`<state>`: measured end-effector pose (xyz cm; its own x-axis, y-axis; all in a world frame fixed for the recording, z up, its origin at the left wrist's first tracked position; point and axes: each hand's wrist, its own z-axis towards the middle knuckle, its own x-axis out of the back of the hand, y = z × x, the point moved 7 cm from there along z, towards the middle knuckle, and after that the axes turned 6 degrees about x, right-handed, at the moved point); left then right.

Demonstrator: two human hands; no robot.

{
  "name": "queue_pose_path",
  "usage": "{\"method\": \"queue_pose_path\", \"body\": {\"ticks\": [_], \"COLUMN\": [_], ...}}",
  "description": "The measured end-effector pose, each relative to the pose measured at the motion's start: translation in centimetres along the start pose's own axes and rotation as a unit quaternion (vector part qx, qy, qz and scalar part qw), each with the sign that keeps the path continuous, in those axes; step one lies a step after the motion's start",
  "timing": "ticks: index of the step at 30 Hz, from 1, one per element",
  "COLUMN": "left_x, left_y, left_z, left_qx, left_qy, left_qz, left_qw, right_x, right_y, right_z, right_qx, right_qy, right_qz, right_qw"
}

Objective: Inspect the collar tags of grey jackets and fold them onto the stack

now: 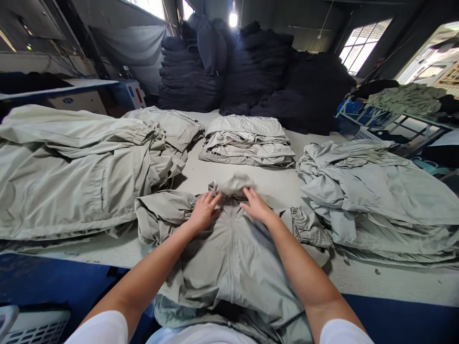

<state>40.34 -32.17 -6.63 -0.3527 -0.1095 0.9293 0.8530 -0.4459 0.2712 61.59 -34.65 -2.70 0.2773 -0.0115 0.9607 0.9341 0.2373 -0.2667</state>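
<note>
The jacket over the bench's near edge looks light, soft; I'd take its collar. Whether left grip or right grip pinches, I can't tell.

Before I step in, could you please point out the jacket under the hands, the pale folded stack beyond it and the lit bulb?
Jacket (231,253): head view, front zip.
Pale folded stack (247,143): head view, near side's middle.
Lit bulb (233,18): head view, glowing body.

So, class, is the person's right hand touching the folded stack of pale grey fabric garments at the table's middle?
Apart: the head view shows pale, flat tabletop between the right hand and the folded stack.
</note>
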Motion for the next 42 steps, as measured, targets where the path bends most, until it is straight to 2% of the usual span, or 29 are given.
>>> {"method": "queue_pose_path", "body": {"ticks": [2, 3, 4, 8, 11, 13, 15, 17, 20, 23, 25, 29, 33, 38, 42], "left_x": [1.1, 1.2, 0.9, -2.8, -4.2, -3.5, -2.3, -1.5, -2.8, -4.9, -5.4, -4.9, -4.4, -3.6, -3.4], "left_y": [-1.8, -2.3, -2.4, -1.3, -1.3, -1.2, -0.6, 0.7, 2.4, 2.7, 2.4, 1.8, 1.9, 2.3, 1.9], "left_z": [1.3, 1.5, 1.5, -0.9, -3.3, -4.0, -3.5, -2.5, -1.1, -0.9, -1.2, -1.5, -1.4, -0.8, 1.6], "left_qx": [0.058, 0.067, 0.059, -0.012, -0.024, -0.037, -0.058, -0.083, -0.099, -0.094, -0.099, -0.105, -0.109, -0.088, -0.038], "left_qy": [0.063, 0.078, 0.074, -0.038, -0.083, -0.084, -0.060, -0.028, -0.026, -0.040, -0.037, -0.032, -0.036, -0.026, -0.026], "left_qz": [0.001, 0.000, 0.000, 0.028, 0.042, 0.039, 0.030, 0.013, -0.008, -0.019, -0.034, -0.068, -0.092, -0.115, -0.113], "left_qw": [0.996, 0.995, 0.996, 0.999, 0.995, 0.995, 0.996, 0.996, 0.995, 0.995, 0.994, 0.992, 0.989, 0.989, 0.992], "right_x": [2.0, 2.2, 1.6, -4.7, -6.9, -6.7, -5.8, -4.6, -4.1, -5.8, -6.6, -6.5, -6.2, -6.7, -7.5], "right_y": [1.8, 2.4, 2.7, 3.3, 3.1, 2.2, 0.9, -0.6, -1.6, 0.0, 1.5, 2.9, 2.3, 1.3, 1.8], "right_z": [0.7, 0.6, 0.4, -1.8, -4.1, -4.6, -4.0, -2.5, -0.1, 0.7, 0.3, 0.2, 2.5, 3.9, 3.8], "right_qx": [-0.036, -0.046, -0.049, -0.085, -0.123, -0.107, -0.072, -0.022, 0.049, 0.065, 0.061, 0.029, -0.002, 0.039, 0.064], "right_qy": [0.112, 0.144, 0.145, 0.008, -0.026, -0.031, -0.027, 0.018, 0.108, 0.138, 0.154, 0.180, 0.146, 0.164, 0.162], "right_qz": [-0.025, -0.032, -0.034, -0.052, -0.078, -0.078, -0.070, -0.049, 0.007, 0.067, 0.104, 0.111, 0.087, 0.085, 0.105], "right_qw": [0.993, 0.988, 0.988, 0.995, 0.989, 0.991, 0.995, 0.998, 0.993, 0.986, 0.981, 0.977, 0.985, 0.982, 0.979]}}
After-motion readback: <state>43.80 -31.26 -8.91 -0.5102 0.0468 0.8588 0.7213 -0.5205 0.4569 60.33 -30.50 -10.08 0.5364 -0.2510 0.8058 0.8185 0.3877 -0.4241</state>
